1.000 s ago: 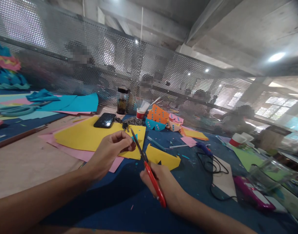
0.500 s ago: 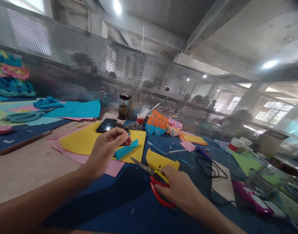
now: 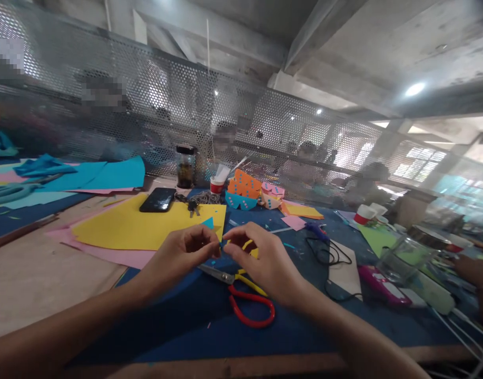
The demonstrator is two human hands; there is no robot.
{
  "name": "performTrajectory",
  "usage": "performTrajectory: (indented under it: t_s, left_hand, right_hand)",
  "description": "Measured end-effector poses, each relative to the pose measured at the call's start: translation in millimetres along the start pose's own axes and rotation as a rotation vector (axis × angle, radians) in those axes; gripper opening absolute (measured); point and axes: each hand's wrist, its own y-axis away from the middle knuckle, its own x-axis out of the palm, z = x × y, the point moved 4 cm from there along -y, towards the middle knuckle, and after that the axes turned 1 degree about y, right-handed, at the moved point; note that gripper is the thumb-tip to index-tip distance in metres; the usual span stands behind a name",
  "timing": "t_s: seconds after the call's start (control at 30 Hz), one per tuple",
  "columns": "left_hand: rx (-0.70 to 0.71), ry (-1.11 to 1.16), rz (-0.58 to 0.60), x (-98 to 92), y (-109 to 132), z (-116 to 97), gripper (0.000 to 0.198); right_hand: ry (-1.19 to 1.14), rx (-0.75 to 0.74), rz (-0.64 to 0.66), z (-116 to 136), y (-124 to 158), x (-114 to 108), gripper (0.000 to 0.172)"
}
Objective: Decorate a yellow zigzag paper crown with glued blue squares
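Note:
My left hand [image 3: 189, 246] is closed in a pinch above the near edge of the yellow sheet [image 3: 118, 223]. Its fingertips meet those of my right hand [image 3: 260, 258], whose thumb and forefinger are also brought together. A tiny dark bit shows between the two hands, too small to name. Below them lies a pair of scissors [image 3: 252, 322] with red and yellow handles, on the blue table surface, touched by neither hand. A piece of blue paper [image 3: 208, 222] shows behind my left hand. My right hand partly covers a yellow cut-out [image 3: 252, 247].
A phone [image 3: 157, 200] and keys [image 3: 193, 207] rest on the yellow sheet. Farther back stand a dark-lidded jar [image 3: 185, 168], a red-and-white cup [image 3: 217, 184] and orange dotted cut-outs [image 3: 244, 184]. Rightward are a glue gun [image 3: 316, 230], a glass jar [image 3: 403, 255] and another person's hand [image 3: 472, 271].
My right hand has let go of the scissors, leaving them on the table, and has moved up and left to my left hand's fingertips. The view has swung rightward.

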Motion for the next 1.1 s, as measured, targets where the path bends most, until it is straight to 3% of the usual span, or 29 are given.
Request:
performTrajectory:
  t_s: [0.2, 0.7, 1.1]
  left_hand:
    - [0.008, -0.065, 0.041, 2.7, 1.8, 8.2, 0.023]
    - [-0.012, -0.184, 0.049, 9.6, 2.2, 2.0, 0.021]
    - [-0.182, 0.166, 0.051, 9.5, -0.4, 10.1, 0.026]
  right_hand:
    - [-0.006, -0.032, -0.040, -6.8, -1.0, 8.9, 0.005]
    - [0.074, -0.044, -0.004, -14.1, 4.4, 15.6, 0.002]
    - [-0.332, 0.258, -0.038, -28.8, -2.7, 22.9, 0.012]
